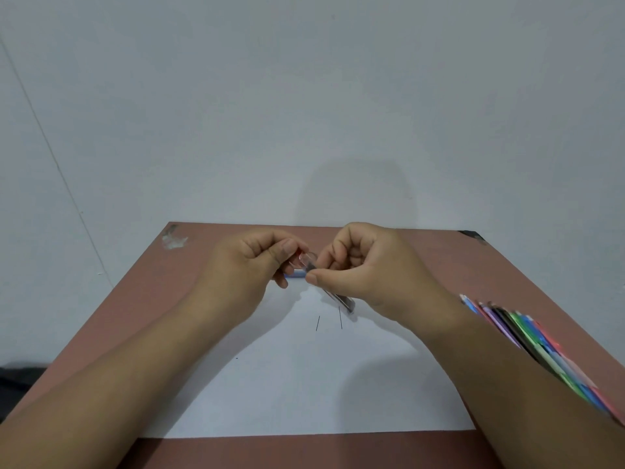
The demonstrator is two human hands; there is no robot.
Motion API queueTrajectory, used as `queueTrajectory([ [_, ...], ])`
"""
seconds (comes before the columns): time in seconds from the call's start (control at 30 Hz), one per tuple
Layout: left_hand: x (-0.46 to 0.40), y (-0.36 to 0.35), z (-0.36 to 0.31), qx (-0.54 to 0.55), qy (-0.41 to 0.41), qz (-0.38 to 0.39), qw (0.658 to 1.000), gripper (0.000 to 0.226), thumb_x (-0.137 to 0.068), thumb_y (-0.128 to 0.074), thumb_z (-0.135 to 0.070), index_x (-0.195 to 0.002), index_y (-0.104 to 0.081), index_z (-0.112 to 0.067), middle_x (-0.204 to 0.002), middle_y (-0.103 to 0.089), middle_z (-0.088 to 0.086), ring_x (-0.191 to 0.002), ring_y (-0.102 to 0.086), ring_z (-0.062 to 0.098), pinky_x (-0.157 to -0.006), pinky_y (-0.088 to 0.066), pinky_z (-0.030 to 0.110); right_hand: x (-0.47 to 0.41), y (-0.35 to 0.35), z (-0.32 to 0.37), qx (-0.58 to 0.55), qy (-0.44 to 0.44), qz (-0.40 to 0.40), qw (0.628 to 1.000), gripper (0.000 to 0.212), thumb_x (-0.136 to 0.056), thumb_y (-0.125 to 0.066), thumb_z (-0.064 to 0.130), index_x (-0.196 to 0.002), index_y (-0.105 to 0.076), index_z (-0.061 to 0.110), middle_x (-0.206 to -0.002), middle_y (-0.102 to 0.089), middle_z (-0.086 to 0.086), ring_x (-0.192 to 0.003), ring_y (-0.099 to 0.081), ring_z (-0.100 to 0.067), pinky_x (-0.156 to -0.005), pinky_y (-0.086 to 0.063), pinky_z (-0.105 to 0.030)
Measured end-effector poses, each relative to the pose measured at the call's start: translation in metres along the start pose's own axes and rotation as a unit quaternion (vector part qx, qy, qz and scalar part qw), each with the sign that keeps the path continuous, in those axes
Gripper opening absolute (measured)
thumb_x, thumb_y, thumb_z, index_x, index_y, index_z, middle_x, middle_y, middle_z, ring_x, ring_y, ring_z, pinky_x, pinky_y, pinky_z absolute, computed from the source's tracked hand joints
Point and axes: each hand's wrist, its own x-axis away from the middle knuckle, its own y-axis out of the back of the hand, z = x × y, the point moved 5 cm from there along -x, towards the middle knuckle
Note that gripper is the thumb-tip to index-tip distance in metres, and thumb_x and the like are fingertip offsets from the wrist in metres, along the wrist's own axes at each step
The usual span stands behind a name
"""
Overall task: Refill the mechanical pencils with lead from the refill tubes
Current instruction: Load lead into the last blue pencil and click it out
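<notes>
Both forearms reach in over a white sheet of paper (pixel 304 384). Left hand (pixel 250 269) is curled, thumb and fingers pinching a small clear piece with a red bit, likely a cap (pixel 302 257). Right hand (pixel 368 272) is curled too, pinching a clear refill tube (pixel 334 292) that slants down toward the paper. Two loose leads (pixel 329 320) lie just below. Coloured mechanical pencils (pixel 527 340) lie grouped at the right on the brown table (pixel 473 265).

Pencils (pixel 541 346) rightward; loose leads (pixel 318 323) on paper (pixel 304 384).
</notes>
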Motion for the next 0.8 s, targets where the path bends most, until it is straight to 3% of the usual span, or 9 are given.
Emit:
queueTrajectory([
  [0.1,0.001,0.001,-0.002,0.003,0.004,-0.024,1.0,0.029,-0.1,-0.054,-0.003,-0.083,-0.074,-0.016,-0.067,-0.07,-0.005,-0.062,-0.06,0.01,-0.057,-0.054,0.022,-0.001,-0.001,0.001,0.004,0.009,0.002,1.0,0.031,-0.074,-0.088,0.01,-0.071,-0.06,0.022,-0.082,-0.074,-0.004,-0.069,-0.065,-0.022,-0.069,-0.058,-0.048],
  [0.17,0.003,-0.001,-0.005,-0.002,-0.001,-0.038,0.999,0.028,-0.099,-0.056,-0.005,-0.082,-0.075,-0.018,-0.068,-0.072,-0.004,-0.063,-0.063,0.01,-0.06,-0.055,0.022,-0.001,0.0,0.002,0.032,0.008,0.008,0.999,0.028,-0.074,-0.088,0.013,-0.086,-0.066,0.026,-0.085,-0.071,0.001,-0.068,-0.063,-0.016,-0.068,-0.058,-0.04],
  [0.3,0.007,0.003,-0.01,0.019,0.001,-0.088,0.996,0.021,-0.097,-0.062,-0.014,-0.085,-0.077,-0.022,-0.073,-0.074,-0.003,-0.066,-0.069,0.012,-0.078,-0.059,0.034,0.002,0.004,0.004,0.119,0.01,0.025,0.993,0.036,-0.082,-0.082,0.014,-0.105,-0.071,0.04,-0.091,-0.07,0.015,-0.077,-0.068,-0.01,-0.07,-0.061,-0.026],
  [0.4,0.01,0.005,-0.015,0.04,0.001,-0.108,0.993,0.017,-0.096,-0.064,-0.015,-0.089,-0.077,-0.021,-0.075,-0.076,-0.004,-0.071,-0.073,0.01,-0.087,-0.058,0.039,0.002,0.008,0.006,0.135,0.018,0.015,0.991,0.035,-0.087,-0.078,0.016,-0.108,-0.074,0.043,-0.098,-0.073,0.025,-0.091,-0.07,0.0,-0.079,-0.058,-0.02],
  [0.47,0.012,0.004,-0.017,0.024,-0.004,-0.104,0.994,0.02,-0.096,-0.064,-0.014,-0.087,-0.077,-0.026,-0.073,-0.075,-0.008,-0.07,-0.072,0.006,-0.086,-0.058,0.035,0.0,0.01,0.008,0.142,0.019,0.01,0.99,0.037,-0.087,-0.078,0.016,-0.11,-0.074,0.045,-0.1,-0.072,0.028,-0.096,-0.067,0.006,-0.084,-0.056,-0.017],
  [0.6,0.013,-0.001,-0.014,-0.032,-0.016,-0.078,0.996,0.022,-0.094,-0.067,-0.014,-0.085,-0.078,-0.031,-0.072,-0.075,-0.008,-0.071,-0.073,0.011,-0.082,-0.059,0.034,-0.002,0.017,0.006,0.185,0.018,-0.033,0.982,0.034,-0.082,-0.081,0.014,-0.087,-0.073,0.047,-0.093,-0.068,0.026,-0.089,-0.063,0.007,-0.075,-0.048,-0.008],
  [0.8,0.014,-0.003,-0.014,-0.038,-0.009,-0.067,0.997,0.021,-0.093,-0.067,-0.008,-0.091,-0.08,-0.025,-0.08,-0.078,-0.006,-0.076,-0.075,0.012,-0.085,-0.061,0.039,-0.001,0.016,0.008,0.085,0.0,-0.018,0.996,0.029,-0.081,-0.084,0.016,-0.097,-0.078,0.039,-0.1,-0.071,0.019,-0.09,-0.066,0.005,-0.07,-0.048,-0.007],
])
